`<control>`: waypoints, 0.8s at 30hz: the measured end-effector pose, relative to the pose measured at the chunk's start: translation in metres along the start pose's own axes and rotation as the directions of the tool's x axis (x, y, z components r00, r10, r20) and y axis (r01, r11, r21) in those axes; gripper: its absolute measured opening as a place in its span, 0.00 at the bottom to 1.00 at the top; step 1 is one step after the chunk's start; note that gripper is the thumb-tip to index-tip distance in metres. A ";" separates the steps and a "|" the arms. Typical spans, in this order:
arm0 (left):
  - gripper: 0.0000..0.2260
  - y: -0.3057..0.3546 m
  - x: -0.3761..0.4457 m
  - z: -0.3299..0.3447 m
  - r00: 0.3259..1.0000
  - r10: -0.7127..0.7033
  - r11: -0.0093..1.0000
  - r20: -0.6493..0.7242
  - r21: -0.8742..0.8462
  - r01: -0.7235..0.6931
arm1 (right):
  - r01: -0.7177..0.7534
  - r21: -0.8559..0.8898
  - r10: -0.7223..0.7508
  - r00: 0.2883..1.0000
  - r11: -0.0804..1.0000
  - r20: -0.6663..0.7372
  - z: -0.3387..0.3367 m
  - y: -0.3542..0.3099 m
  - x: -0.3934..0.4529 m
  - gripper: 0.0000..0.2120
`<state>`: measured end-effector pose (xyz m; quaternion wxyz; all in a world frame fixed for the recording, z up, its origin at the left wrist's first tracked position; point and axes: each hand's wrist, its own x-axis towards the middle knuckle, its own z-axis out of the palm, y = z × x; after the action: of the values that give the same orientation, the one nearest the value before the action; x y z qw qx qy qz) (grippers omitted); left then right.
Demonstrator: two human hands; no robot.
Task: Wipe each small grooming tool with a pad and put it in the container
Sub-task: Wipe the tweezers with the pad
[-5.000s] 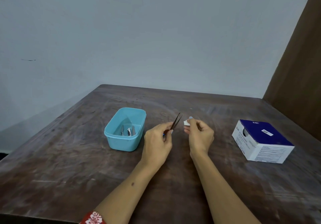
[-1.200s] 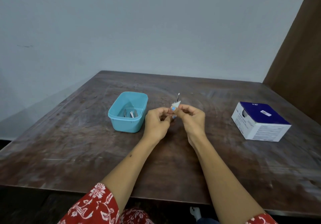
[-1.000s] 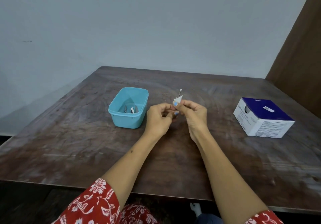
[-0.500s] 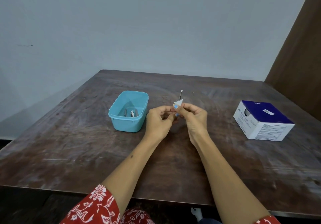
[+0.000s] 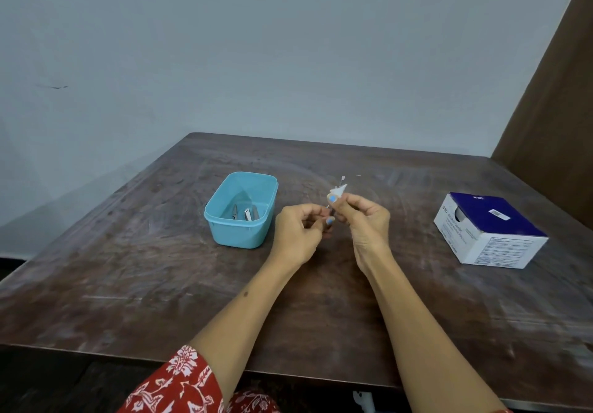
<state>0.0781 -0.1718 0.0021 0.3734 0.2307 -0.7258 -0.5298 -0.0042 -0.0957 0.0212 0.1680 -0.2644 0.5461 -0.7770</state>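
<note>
Over the middle of the table, my left hand [image 5: 300,236] pinches the lower end of a thin pair of tweezers [image 5: 342,181]. Only the tip of the tweezers shows, above a small white pad [image 5: 338,190]. My right hand [image 5: 365,220] pinches that pad around the tweezers' shaft. A light blue container [image 5: 224,225] stands just left of my left hand, and a few metal grooming tools [image 5: 245,213] lie inside it.
A white and dark blue box [image 5: 491,229] lies on the table to the right of my hands. The dark wooden table [image 5: 128,268] meets a pale wall at its far edge. A brown panel [image 5: 558,108] rises at the right.
Five seconds ago the pad was apart from the tweezers; now it is wrapped round them. Over the last second the pad has slid up towards the tip.
</note>
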 end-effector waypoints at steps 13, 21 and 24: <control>0.09 -0.002 0.001 -0.001 0.999 0.039 0.999 -0.017 0.021 -0.038 | -0.030 -0.082 0.031 0.999 0.996 0.020 0.001 0.003 -0.001 0.02; 0.05 -0.002 -0.002 0.003 0.998 -0.022 0.999 0.061 0.025 0.021 | 0.094 0.006 -0.092 0.988 0.996 -0.123 0.001 -0.001 0.001 0.05; 0.07 -0.002 0.000 0.001 1.000 -0.010 1.000 0.006 0.002 0.010 | -0.003 -0.080 0.002 1.000 0.997 -0.014 0.002 0.003 -0.001 0.03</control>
<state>0.0778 -0.1717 -0.0002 0.3683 0.2329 -0.7263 -0.5316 -0.0026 -0.0977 0.0182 0.1547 -0.2649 0.5781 -0.7561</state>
